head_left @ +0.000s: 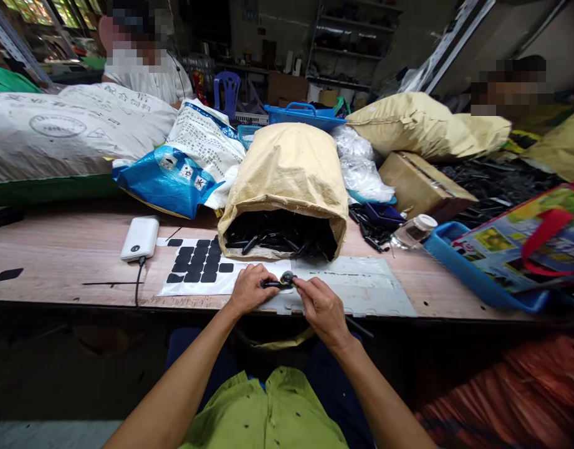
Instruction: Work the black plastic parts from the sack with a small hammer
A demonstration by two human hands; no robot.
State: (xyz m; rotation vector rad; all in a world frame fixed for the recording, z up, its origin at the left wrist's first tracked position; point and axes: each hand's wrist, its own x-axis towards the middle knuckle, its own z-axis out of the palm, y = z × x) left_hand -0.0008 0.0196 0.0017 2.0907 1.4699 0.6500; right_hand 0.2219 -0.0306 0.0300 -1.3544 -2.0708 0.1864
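Now, your grip: left hand (247, 288) and right hand (317, 304) both pinch the small black part (280, 282), fingers closed on it.
Part's place: over the counter (62, 249) edge, at 6 o'clock from the open sack (287, 181).
Drop risk: loosen either pinch and it may fall into your lap.
Pad sheet (197, 265): at 9 o'clock; a sweeping wrist could scatter it.

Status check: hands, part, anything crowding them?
Left hand and right hand both pinch a small black part. Open sack of black pieces just behind. Sticker sheet left.
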